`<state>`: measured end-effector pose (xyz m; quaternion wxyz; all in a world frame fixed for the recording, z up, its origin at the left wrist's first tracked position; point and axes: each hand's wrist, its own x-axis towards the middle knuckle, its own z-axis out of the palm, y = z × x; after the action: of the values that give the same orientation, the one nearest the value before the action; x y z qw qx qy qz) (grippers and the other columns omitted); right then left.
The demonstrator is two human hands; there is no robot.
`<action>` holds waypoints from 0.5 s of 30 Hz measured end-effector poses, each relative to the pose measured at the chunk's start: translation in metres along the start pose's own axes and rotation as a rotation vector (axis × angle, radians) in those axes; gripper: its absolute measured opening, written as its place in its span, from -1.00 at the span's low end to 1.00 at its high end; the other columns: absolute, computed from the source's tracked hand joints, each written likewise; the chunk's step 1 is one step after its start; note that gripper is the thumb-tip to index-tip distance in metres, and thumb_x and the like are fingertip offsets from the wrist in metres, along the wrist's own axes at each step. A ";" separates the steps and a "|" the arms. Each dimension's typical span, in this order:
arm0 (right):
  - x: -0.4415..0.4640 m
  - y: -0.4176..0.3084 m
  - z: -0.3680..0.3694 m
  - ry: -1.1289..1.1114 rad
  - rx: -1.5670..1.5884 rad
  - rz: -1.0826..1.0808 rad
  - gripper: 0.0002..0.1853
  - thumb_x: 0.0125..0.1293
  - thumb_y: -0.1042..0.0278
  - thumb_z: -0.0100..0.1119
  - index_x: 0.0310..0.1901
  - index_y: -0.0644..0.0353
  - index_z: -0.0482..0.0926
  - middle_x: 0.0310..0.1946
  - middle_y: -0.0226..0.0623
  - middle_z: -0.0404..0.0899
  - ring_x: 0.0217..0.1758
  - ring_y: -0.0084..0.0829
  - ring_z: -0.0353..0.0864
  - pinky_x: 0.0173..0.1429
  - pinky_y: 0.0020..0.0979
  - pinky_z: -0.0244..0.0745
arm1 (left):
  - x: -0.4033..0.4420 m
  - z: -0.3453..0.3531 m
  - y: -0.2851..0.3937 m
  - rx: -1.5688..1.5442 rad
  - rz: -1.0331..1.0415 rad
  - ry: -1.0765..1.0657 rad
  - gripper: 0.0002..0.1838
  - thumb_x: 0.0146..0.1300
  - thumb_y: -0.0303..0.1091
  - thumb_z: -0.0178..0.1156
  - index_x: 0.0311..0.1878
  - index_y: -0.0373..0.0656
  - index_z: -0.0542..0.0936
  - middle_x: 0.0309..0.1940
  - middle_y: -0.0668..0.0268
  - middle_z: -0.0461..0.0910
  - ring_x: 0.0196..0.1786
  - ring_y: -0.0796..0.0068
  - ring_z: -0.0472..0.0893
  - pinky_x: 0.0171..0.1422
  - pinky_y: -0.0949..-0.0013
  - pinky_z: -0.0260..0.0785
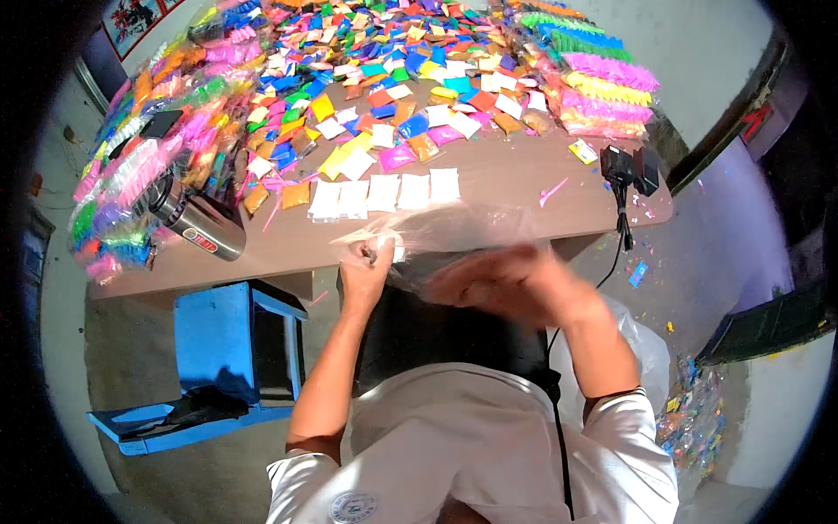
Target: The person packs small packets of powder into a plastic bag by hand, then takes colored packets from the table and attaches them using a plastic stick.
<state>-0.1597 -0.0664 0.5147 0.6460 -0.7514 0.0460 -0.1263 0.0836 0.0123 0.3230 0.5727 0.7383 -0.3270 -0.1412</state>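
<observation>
In front of my body, at the table's near edge, my left hand point(371, 266) is closed on a clear plastic bag point(489, 225). Something small and white shows by its thumb, too unclear to name. My right hand point(502, 281) is smeared by motion beside the bag's lower right part, so its grip cannot be made out. Just beyond the bag, a row of several white packets point(384, 192) lies on the brown table point(506, 175). Farther back spreads a large heap of small coloured packets point(375, 65).
A steel flask point(202, 223) lies tilted at the left, against a pile of bagged coloured items point(157, 166). More colourful bundles point(602, 79) are stacked at the right, behind a black power adapter point(617, 166) with a hanging cable. A blue chair point(214, 341) stands at lower left.
</observation>
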 end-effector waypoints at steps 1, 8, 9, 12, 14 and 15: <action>0.003 -0.006 -0.010 0.132 0.171 -0.030 -0.74 0.32 0.45 0.10 -0.11 0.54 0.55 -0.10 0.09 0.61 -0.13 -0.20 0.68 -0.12 -0.34 0.60 | -0.002 -0.001 0.007 -0.005 0.064 0.010 -0.63 0.13 -0.17 0.36 -0.37 -0.38 0.58 -0.51 0.26 0.55 -0.40 0.53 0.48 -0.26 0.33 0.37; 0.050 -0.011 -0.104 0.435 0.302 -0.170 -0.69 0.41 0.28 0.10 -0.07 0.44 0.54 -0.18 -0.05 0.65 -0.37 -0.48 0.66 -0.35 -0.55 0.59 | -0.001 0.000 0.010 -0.020 0.093 -0.020 -0.69 0.16 -0.29 0.35 -0.48 -0.28 0.45 -0.49 0.23 0.55 -0.38 0.50 0.47 -0.17 0.36 0.38; 0.061 -0.004 -0.114 0.430 0.301 -0.169 -0.69 0.41 0.28 0.10 -0.07 0.44 0.54 -0.18 -0.05 0.65 -0.37 -0.48 0.66 -0.35 -0.55 0.59 | -0.001 0.000 0.009 -0.007 0.059 -0.028 -0.69 0.15 -0.29 0.35 -0.48 -0.27 0.45 -0.49 0.23 0.55 -0.38 0.50 0.47 -0.17 0.36 0.39; 0.093 0.037 -0.135 0.452 -0.525 0.002 -0.73 0.31 0.25 0.22 -0.12 0.31 0.62 -0.28 -0.22 0.67 -0.31 -0.49 0.63 -0.20 -0.45 0.55 | -0.004 -0.002 0.023 0.043 0.067 -0.010 -0.68 0.15 -0.28 0.35 -0.48 -0.27 0.45 -0.51 0.23 0.54 -0.39 0.50 0.47 -0.17 0.35 0.38; 0.114 0.097 -0.148 0.294 -0.829 0.040 -0.73 0.19 0.28 0.35 -0.14 0.24 0.66 -0.32 -0.31 0.66 -0.26 -0.48 0.60 -0.08 -0.40 0.50 | -0.002 -0.002 0.020 0.043 0.034 -0.026 -0.68 0.14 -0.27 0.36 -0.48 -0.28 0.45 -0.51 0.22 0.54 -0.40 0.49 0.47 -0.19 0.34 0.38; 0.116 0.112 -0.140 0.221 -0.845 0.007 -0.67 0.12 0.30 0.40 -0.08 0.23 0.64 -0.26 -0.26 0.67 -0.17 -0.42 0.61 -0.03 -0.37 0.50 | -0.001 -0.001 0.019 0.043 -0.002 -0.041 -0.67 0.13 -0.26 0.36 -0.47 -0.28 0.45 -0.52 0.21 0.53 -0.40 0.49 0.47 -0.21 0.34 0.38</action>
<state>-0.0719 -0.2459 0.4383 0.2736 -0.9315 0.1651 -0.1738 0.0772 0.0114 0.3407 0.5497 0.7479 -0.3408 -0.1496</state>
